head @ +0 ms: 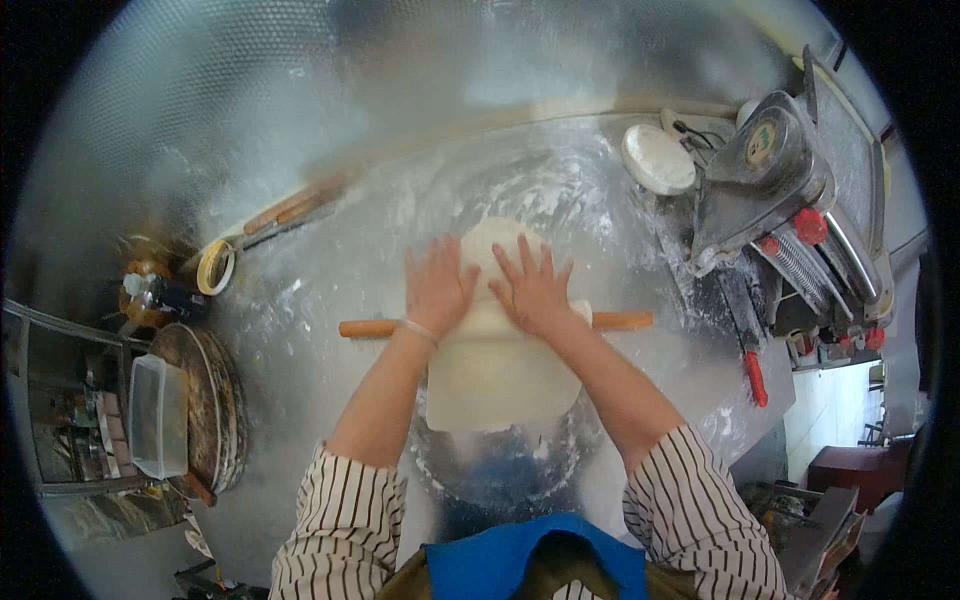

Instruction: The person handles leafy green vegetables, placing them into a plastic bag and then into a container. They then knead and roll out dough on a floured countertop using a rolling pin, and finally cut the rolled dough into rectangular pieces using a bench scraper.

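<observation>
A sheet of pale dough [502,386] lies on the floured metal worktop [300,360] in front of me. Across it is a rolling pin [622,320] whose wooden ends stick out on both sides; dough seems to be wrapped around its middle, partly hidden by my wrists. My left hand [440,289], slightly blurred, rests palm down at the left edge of the dough beyond the pin, with a pale band at the wrist. On the right part of the dough, my right hand [531,289] lies flat with spread fingers. Neither hand grips the pin's ends.
At right stands a floury dough-rolling machine [795,225] with red knobs, beside a red-handled knife [756,379] and a white round object [658,159]. Leftward are a tape roll [216,268], stacked round boards [221,397] and a clear plastic container [159,416]. Wooden-handled tools [292,206] lie farther back.
</observation>
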Demonstrator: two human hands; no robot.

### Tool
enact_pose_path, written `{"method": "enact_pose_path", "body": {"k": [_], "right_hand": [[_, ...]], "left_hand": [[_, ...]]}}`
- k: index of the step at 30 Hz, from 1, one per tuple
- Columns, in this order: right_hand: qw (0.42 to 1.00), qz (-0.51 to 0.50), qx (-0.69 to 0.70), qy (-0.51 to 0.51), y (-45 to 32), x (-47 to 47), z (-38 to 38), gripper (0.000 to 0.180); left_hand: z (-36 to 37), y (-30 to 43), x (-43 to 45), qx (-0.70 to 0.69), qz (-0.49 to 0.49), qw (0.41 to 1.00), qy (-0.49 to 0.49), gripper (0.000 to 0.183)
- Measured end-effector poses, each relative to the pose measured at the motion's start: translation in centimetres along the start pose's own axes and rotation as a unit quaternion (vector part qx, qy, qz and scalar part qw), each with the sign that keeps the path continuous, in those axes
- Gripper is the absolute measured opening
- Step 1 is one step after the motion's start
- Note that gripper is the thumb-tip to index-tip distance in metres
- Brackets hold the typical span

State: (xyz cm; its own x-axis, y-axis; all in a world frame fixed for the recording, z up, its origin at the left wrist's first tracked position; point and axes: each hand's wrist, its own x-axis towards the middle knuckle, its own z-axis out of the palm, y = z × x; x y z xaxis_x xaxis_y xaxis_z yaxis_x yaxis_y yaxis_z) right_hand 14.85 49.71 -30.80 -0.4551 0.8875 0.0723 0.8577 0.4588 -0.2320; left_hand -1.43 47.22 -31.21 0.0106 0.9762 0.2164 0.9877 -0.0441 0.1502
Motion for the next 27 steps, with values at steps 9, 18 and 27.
{"method": "enact_pose_path", "body": {"k": [9, 18, 27], "right_hand": [[0.997, -0.075, -0.026, -0.018, 4.5, 1.3, 1.2, 0.054], [0.984, -0.17, -0.031, -0.04, 8.0, 8.1, 0.3, 0.061], [0.958, -0.258, 0.002, -0.124, 9.4, 12.9, -1.8, 0.067]], "left_hand": [[2.0, -1.5, 1.1, -0.021, 0.093, 0.995, -0.042, 0.052], [0.8, -3.3, 5.9, -0.056, 0.114, 0.992, -0.01, 0.045], [-1.2, -6.1, 6.8, -0.039, 0.042, 0.994, -0.094, 0.054]]}}
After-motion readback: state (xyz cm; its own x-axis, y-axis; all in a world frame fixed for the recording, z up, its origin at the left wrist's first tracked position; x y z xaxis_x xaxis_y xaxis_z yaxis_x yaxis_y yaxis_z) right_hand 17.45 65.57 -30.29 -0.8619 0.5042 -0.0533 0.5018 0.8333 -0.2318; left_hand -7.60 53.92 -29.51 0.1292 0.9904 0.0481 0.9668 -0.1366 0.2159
